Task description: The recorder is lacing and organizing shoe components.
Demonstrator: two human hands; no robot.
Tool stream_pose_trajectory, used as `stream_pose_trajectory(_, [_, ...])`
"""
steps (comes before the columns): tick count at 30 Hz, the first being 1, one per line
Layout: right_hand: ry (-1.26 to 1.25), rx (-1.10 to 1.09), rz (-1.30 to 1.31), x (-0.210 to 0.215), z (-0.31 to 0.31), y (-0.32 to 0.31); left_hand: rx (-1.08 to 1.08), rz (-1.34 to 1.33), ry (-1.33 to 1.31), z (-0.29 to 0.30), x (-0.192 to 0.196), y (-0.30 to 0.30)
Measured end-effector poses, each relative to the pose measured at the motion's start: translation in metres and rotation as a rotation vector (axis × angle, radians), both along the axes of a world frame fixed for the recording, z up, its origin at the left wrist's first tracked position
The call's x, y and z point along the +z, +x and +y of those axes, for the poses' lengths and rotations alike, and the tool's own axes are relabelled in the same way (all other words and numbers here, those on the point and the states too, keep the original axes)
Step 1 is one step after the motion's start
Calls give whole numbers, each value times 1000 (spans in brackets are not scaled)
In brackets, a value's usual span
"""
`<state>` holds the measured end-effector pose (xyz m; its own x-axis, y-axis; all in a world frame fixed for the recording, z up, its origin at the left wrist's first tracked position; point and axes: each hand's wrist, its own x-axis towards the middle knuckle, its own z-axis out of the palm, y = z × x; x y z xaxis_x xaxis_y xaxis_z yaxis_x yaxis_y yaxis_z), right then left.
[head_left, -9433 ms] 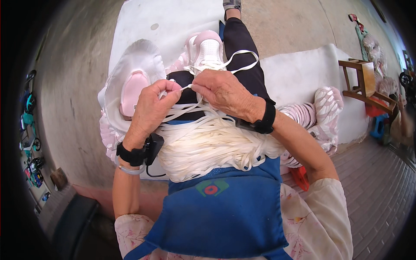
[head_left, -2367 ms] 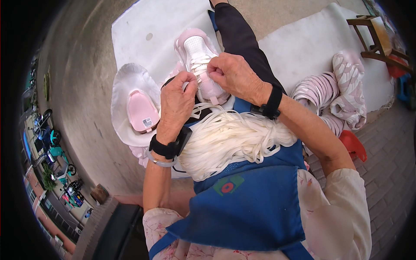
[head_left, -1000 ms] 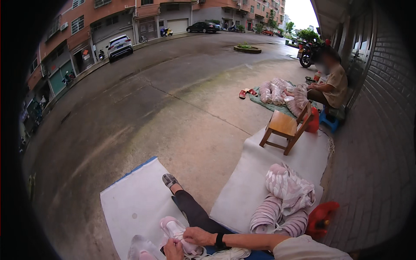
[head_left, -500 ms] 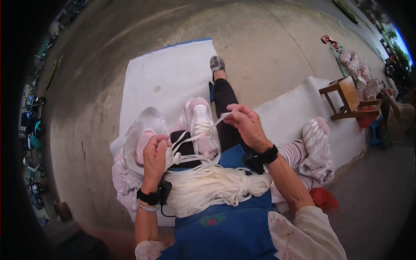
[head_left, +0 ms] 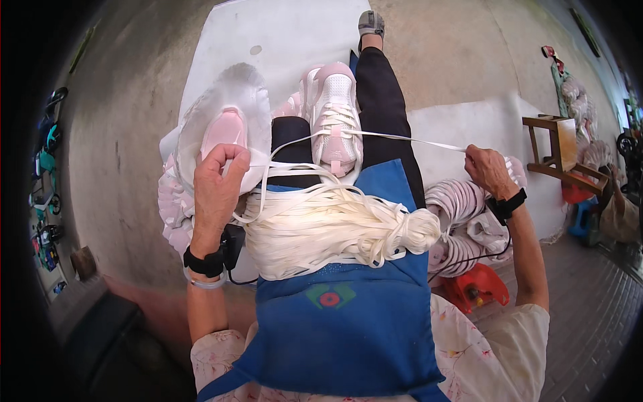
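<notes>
The pink sneaker (head_left: 335, 117) on the lap, at twelve o'clock, is laced partway up. The right hand (head_left: 487, 171) pinches a white lace (head_left: 402, 137) taut toward three o'clock; the left hand (head_left: 218, 184) closes on lace loops. The lace bundle (head_left: 328, 231) waits.

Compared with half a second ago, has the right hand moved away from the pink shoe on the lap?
Yes. The right hand has gone out to the person's right, away from the pink shoe, drawing a white lace taut over the white sheet.
</notes>
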<state>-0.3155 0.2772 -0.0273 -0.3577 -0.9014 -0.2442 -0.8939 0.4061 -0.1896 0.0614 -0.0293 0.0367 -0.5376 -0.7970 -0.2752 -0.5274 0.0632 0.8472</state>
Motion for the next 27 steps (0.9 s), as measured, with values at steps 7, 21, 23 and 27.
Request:
stream_pose_trajectory(7, [-10, -124, -242, -25, -17, 15, -210, -3, -146, 20, -14, -51])
stream_pose_trajectory(21, [-443, 22, -461, -2, -162, 121, -477, -397, -125, 14, -35, -85])
stream_pose_trajectory(23, [-434, 30, -455, -6, -165, 125, -484, -441, -126, 9, -37, -79])
stream_pose_trajectory(27, [-425, 28, -418, -9, -167, 126, -442, -197, -139, 12, -44, -84])
